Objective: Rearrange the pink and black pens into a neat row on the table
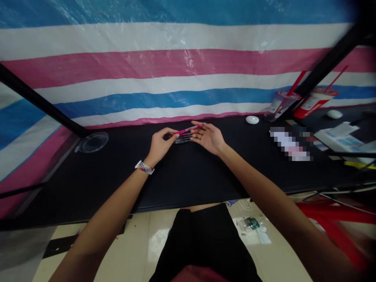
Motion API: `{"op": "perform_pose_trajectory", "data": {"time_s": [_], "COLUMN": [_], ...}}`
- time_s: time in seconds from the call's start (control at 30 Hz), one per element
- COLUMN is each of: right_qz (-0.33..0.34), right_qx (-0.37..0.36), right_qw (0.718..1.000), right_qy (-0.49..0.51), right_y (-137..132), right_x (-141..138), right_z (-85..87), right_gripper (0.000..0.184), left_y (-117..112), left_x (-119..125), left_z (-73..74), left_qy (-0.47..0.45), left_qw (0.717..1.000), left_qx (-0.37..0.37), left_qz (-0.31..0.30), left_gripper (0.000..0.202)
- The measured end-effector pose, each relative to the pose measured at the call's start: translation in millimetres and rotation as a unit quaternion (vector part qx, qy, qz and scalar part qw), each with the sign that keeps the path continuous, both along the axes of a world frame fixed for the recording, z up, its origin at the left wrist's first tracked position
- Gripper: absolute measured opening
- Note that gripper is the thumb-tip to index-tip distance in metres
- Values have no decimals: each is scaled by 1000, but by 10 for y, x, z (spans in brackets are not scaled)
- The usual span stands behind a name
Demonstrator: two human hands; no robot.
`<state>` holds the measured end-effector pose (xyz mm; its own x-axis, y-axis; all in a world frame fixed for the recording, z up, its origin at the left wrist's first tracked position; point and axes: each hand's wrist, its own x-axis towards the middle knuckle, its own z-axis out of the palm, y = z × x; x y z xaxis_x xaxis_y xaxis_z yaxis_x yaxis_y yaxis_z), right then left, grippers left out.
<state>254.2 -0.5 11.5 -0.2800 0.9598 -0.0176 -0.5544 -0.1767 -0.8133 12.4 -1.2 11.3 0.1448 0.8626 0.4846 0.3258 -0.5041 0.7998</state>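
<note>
A slim pink pen (188, 129) is held slightly tilted above the middle of the black table. My left hand (161, 144) pinches its left end between thumb and fingers, and a woven multicoloured band circles that wrist. At the pen's other end, my right hand (210, 137) grips with thumb and index finger while its remaining fingers are loosely curled. Just below the pink pen, several dark pens (183, 138) lie side by side between my hands, their ends partly hidden by my fingers.
The black tabletop (188, 176) meets a striped plastic sheet (182, 70) at the back. A clear round lid (94, 142) lies left. To the right are a white rounded object (252, 120), a cup with straw (283, 105), a red-and-white cup (314, 102) and a blurred-out item (290, 144).
</note>
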Motion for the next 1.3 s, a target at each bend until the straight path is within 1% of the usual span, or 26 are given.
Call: {"op": "perform_pose_trajectory", "data": {"time_s": [0.1,0.2,0.27,0.33,0.4,0.47,0.6,0.7,0.8,1.0,1.2,1.3], "right_qz": [41,56,50,36,25,22,26,25,21,12,19,27], "right_qx": [-1,8,16,20,19,14,7,19,25,36,31,32], "right_qw": [999,998,999,999,1000,1000,1000,999,999,999,999,999], "right_qy": [6,-6,-14,-14,-2,14,15,2,-11,-9,-10,3], "right_y": [-51,-71,-63,-47,-36,-40,-77,-93,-85,-85,-128,-118], "right_x": [-11,-5,2,6,6,2,-10,-18,-22,-25,-26,-28], "right_z": [49,79,71,45,19,13,63,94,88,77,138,132], "right_gripper": [51,55,52,45,37,33,42,48,49,40,57,56], "left_y": [22,33,31,25,18,16,22,25,26,33,31,27], "left_x": [-18,-26,-21,-11,-3,-1,-12,-17,-17,-23,-23,-19], "left_z": [-6,-15,-22,-28,-34,-38,-44,-44,-47,-47,-30,-29], "left_qy": [-8,-9,-8,-7,-6,-4,-3,-2,2,0,2,1], "left_qw": [1000,1000,1000,1000,1000,1000,1000,1000,1000,1000,999,999], "left_qx": [7,8,8,10,12,14,18,18,22,24,35,38], "left_qz": [-1,2,4,2,-2,-4,-6,-1,2,-8,3,2], "left_gripper": [15,16,16,15,15,14,15,17,15,14,13,13]}}
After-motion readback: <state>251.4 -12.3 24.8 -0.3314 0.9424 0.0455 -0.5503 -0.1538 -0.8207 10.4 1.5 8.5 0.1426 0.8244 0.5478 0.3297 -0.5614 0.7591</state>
